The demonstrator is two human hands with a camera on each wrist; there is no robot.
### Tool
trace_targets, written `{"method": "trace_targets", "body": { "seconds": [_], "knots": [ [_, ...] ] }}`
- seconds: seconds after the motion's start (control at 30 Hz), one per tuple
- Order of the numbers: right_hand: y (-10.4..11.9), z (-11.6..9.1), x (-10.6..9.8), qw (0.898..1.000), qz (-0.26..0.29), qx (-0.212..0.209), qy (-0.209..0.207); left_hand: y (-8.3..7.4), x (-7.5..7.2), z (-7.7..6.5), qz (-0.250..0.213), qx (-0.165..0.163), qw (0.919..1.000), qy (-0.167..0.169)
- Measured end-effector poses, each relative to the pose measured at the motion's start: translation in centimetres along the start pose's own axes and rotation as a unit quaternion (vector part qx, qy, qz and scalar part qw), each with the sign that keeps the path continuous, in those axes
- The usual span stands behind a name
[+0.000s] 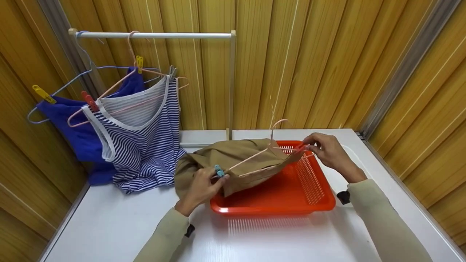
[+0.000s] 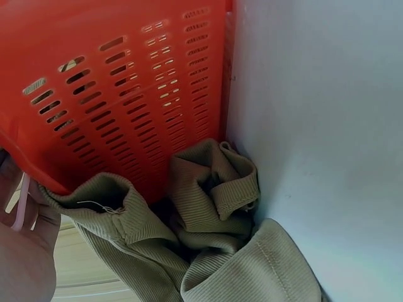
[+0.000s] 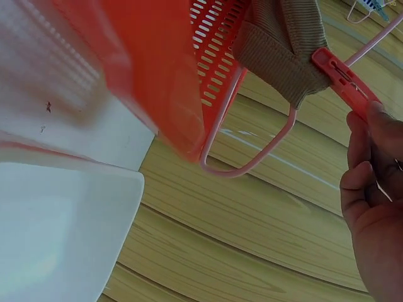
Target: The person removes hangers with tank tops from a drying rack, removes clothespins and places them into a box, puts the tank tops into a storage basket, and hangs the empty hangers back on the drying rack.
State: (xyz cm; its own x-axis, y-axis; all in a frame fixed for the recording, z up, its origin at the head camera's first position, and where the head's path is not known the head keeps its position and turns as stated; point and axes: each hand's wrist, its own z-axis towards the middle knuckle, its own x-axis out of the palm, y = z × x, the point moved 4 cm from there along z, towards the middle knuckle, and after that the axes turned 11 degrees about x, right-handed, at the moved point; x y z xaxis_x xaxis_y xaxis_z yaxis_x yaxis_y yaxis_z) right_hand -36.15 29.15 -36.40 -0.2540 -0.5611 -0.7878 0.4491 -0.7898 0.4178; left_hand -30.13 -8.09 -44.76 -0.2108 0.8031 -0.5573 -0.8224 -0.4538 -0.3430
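Observation:
A khaki ribbed garment hangs on a pink hanger over the red basket. My left hand grips the hanger's left end, its thumb and fingers beside a teal clothespin there. In the left wrist view, the hanger's pink rod crosses the fingers of that hand. At the other end, the right hand pinches a red clothespin, whose jaws sit at the garment's edge. The hanger's rounded pink end sticks out past the cloth. Folds of the garment lie against the basket's slotted side in the left wrist view.
On the left, a rack with a white bar carries a striped tank top and a blue garment, both on hangers with clothespins. A white container stands right of the basket. Wood-patterned walls surround the white table.

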Motion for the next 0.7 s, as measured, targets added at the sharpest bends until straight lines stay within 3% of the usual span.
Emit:
{"method": "trace_targets", "body": {
  "seconds": [0.4, 0.7],
  "knots": [
    [1.1, 0.3, -2.4, 1.000, -0.016, 0.016, -0.003, 0.0, 0.0, 0.0, -0.003, -0.013, 0.9999, 0.009],
    [0.1, -0.5, -4.3, 0.998, -0.026, 0.045, -0.040, 0.1, 0.0, 0.0, 0.003, -0.016, 0.9997, 0.015]
  ]
}}
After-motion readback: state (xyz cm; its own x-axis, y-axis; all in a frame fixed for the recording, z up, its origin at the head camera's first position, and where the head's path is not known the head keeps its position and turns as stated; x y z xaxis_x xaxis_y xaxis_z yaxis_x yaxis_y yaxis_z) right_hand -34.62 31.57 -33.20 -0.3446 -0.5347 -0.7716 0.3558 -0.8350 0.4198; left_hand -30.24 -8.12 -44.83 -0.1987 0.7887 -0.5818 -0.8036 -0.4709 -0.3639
